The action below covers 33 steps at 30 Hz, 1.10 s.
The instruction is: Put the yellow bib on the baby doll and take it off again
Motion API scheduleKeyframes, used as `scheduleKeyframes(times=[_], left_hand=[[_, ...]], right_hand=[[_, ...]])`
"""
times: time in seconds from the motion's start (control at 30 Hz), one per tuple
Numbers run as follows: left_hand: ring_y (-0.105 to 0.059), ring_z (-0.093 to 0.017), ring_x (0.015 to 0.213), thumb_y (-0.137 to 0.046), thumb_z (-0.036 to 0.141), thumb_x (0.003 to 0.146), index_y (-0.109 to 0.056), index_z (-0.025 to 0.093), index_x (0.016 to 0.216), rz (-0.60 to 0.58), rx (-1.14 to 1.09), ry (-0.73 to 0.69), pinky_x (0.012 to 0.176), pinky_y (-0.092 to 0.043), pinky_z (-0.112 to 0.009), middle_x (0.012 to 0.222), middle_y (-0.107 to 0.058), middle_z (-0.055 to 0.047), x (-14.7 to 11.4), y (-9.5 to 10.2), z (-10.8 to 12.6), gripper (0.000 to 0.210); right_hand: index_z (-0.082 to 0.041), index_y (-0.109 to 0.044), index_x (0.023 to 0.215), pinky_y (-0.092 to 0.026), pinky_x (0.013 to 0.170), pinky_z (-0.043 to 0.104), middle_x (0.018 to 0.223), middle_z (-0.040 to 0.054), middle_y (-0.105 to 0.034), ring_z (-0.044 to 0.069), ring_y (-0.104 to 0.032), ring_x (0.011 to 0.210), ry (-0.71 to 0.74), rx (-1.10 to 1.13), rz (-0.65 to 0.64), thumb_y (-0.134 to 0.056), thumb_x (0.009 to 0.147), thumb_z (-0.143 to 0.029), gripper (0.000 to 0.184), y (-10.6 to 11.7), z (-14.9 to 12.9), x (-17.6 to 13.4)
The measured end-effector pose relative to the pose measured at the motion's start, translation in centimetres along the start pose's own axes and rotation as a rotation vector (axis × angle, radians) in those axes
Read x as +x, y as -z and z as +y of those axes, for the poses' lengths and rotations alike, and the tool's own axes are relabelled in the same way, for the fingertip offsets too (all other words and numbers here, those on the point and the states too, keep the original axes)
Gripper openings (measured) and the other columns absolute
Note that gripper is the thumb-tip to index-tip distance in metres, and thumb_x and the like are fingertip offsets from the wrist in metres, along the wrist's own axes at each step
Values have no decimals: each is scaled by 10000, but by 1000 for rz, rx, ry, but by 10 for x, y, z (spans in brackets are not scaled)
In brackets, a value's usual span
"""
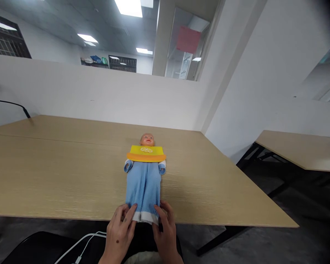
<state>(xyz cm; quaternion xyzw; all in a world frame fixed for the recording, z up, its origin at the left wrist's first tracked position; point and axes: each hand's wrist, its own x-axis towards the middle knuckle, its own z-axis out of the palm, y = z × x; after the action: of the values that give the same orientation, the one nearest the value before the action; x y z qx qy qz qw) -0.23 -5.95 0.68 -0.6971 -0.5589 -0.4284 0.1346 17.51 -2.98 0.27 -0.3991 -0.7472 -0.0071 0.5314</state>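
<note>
A baby doll [147, 139] lies on its back on the table, head toward the wall. Over its chest is a yellow bib [146, 149] with an orange lower edge and a white print. Its light blue trousers [143, 183] end in white cuffs at the table's front edge. My left hand [119, 231] pinches the trouser leg on the left just above its cuff. On the other leg, my right hand [165, 229] grips the outer side near the cuff with thumb and fingers. The doll's feet are not visible.
The wooden table [71, 176] ends at a white wall with windows. A black cable [13, 103] hangs at the far left. White cables [82, 242] run over a black chair [38, 247] below the front edge. A second table [299, 148] stands at right.
</note>
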Motion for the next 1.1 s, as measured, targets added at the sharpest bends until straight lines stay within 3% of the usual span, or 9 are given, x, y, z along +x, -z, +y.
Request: scheduleKeyframes(times=[0.17, 0.37, 0.57, 0.83, 1.1], left_hand=[[-623, -185, 836, -473, 142, 888, -578, 212, 1200, -16, 31, -49, 733, -523, -305, 941, -605, -81, 0, 1, -5, 337], [-590, -165, 832, -509, 98, 872, -582, 230, 1195, -30, -5, -91, 718, -518, -290, 998, -561, -91, 7, 4, 1, 357], [-606, -163, 853, -462, 58, 875, -586, 207, 1183, -35, -33, -88, 733, -533, -287, 1000, -569, -96, 7, 4, -5, 364], [-648, -166, 931, -427, 94, 888, -564, 227, 1236, -146, -163, -54, 788, -545, -250, 1018, -629, -86, 2, 11, -22, 397], [-652, -176, 872, -482, 146, 850, -594, 224, 1165, -153, -335, 127, 754, -550, -271, 984, -633, -70, -3, 18, -20, 344]], right_hand=[[-220, -562, 1190, -568, 818, 317, 1199, 127, -509, 213, -576, 1096, -9, -6, -15, -446, 757, -13, 494, 0, -3, 1], [-215, -602, 1113, -572, 752, 292, 1213, 136, -488, 214, -599, 1038, -17, 36, -31, -531, 798, -82, 349, -1, -5, 5], [-227, -589, 1158, -572, 741, 294, 1234, 147, -482, 227, -595, 1049, -28, 45, -67, -561, 839, -151, 329, 0, -3, 6], [-244, -540, 1236, -574, 819, 336, 1244, 129, -504, 241, -589, 1096, -23, 29, -73, -497, 777, -62, 496, 5, 6, 0], [-209, -467, 1310, -542, 910, 355, 1293, 143, -493, 256, -537, 1199, -121, 127, -177, -492, 741, -69, 586, 23, 7, -4]])
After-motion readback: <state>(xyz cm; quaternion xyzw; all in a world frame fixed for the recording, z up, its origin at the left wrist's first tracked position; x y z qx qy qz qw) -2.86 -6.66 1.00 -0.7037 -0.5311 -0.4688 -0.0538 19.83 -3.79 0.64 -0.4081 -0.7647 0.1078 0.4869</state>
